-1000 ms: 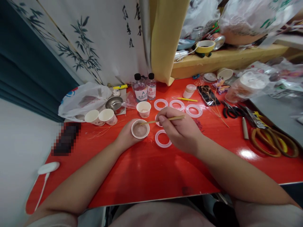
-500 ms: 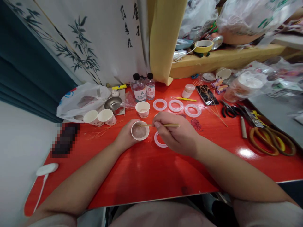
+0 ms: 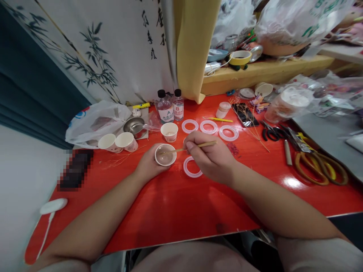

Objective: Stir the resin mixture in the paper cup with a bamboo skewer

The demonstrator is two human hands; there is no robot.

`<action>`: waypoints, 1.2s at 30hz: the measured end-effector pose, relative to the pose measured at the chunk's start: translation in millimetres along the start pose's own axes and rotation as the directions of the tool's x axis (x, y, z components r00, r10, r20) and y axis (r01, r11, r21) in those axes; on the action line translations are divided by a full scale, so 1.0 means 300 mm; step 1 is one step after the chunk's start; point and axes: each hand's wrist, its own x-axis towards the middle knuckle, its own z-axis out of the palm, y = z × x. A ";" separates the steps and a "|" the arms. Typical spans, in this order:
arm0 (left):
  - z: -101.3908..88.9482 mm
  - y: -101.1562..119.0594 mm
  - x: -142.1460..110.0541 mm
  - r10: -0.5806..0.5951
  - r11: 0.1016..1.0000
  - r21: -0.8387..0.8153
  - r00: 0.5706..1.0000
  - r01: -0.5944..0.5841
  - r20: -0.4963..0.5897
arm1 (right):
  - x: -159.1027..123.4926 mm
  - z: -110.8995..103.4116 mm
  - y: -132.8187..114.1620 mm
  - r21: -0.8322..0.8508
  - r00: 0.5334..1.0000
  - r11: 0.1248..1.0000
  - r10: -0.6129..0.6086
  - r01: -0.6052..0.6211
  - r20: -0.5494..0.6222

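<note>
Fingers (image 3: 193, 144) of the right hand (image 3: 211, 162) pinching a bamboo stick (image 3: 205, 144), left hand's (image 3: 149, 166) fingers hidden around a paper cup (image 3: 165, 155)

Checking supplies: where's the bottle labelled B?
In the head view, the bottle labelled B stands at the far edge of the red table, just right of bottle A.
</note>
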 end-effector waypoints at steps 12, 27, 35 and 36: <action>-0.010 0.004 -0.001 0.006 0.990 -0.142 0.999 0.001 0.050 | 0.006 0.002 0.001 0.049 0.995 0.994 0.099 -0.098 -0.010; -0.006 0.000 -0.008 -0.006 0.970 -0.242 0.998 0.019 0.058 | 0.000 0.000 0.010 0.059 0.995 0.994 0.093 -0.092 -0.020; -0.010 0.001 -0.009 0.034 0.978 -0.208 0.997 -0.020 0.065 | 0.002 0.001 -0.003 0.011 0.994 0.994 0.105 -0.105 0.013; -0.009 -0.001 -0.009 0.032 0.978 -0.209 0.997 -0.017 0.071 | 0.002 0.002 -0.001 0.039 0.994 0.994 0.103 -0.104 0.029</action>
